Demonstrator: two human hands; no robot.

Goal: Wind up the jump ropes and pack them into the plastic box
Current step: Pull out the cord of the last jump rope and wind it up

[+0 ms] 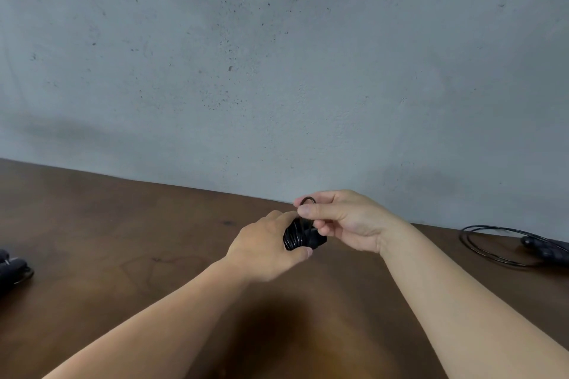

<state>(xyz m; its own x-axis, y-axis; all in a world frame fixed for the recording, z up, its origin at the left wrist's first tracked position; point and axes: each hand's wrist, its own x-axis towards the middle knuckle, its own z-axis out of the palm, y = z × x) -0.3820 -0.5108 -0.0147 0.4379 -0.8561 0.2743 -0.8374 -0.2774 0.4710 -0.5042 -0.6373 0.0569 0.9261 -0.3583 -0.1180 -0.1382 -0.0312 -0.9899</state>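
A black jump rope [296, 237] is wound into a tight bundle above the middle of the brown table [123, 224]. My left hand [268, 251] grips the bundle from the left, thumb under it. My right hand [341, 220] pinches a small loop of the cord [308, 200] that sticks up from the bundle, between thumb and forefinger. A loose black jump rope [505, 244] lies in open coils at the right edge, its handles beside it. The plastic box is out of sight.
A dark wound bundle [12, 266] lies at the table's left edge, partly cut off by the frame. A grey concrete wall [277, 71] rises right behind the table's far edge.
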